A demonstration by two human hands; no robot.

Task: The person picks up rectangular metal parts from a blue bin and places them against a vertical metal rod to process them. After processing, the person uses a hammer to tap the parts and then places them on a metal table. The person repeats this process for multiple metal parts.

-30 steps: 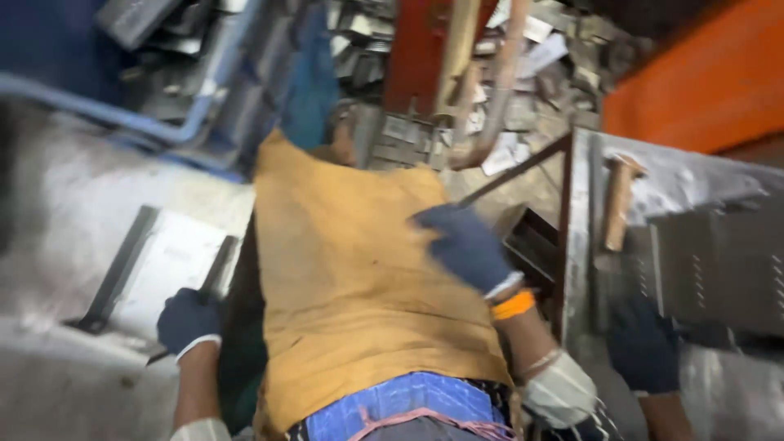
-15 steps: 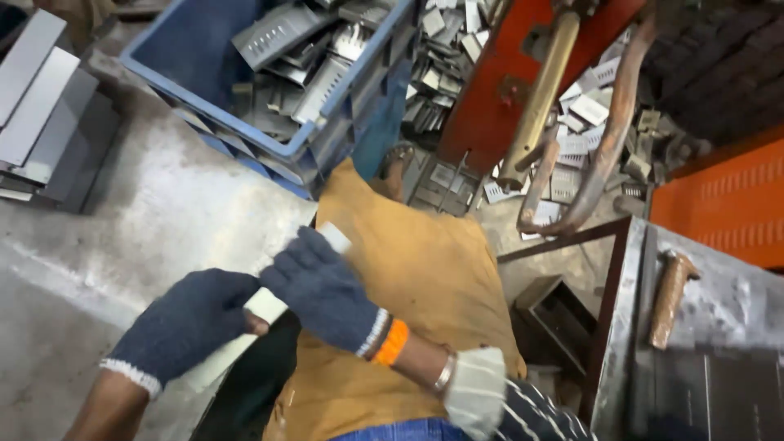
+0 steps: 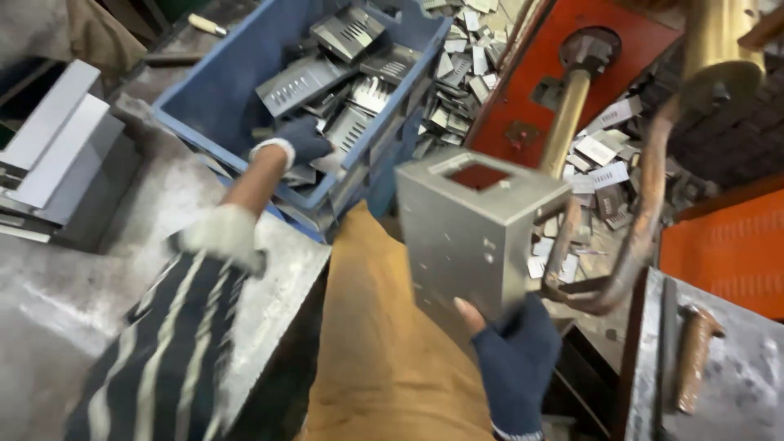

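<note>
The left hand [image 3: 300,140], in a dark blue glove, reaches into a blue plastic crate [image 3: 214,90] of slotted grey metal plates [image 3: 300,82]; whether its fingers grip one is unclear. The right hand [image 3: 514,359], gloved, clasps an upright grey sheet-metal box [image 3: 469,237] above a tan apron [image 3: 384,343].

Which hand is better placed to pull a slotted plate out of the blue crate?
Left. The left hand already reaches inside the blue crate, on the slotted plates. The right hand is busy holding the grey metal box, away from the crate.
</note>
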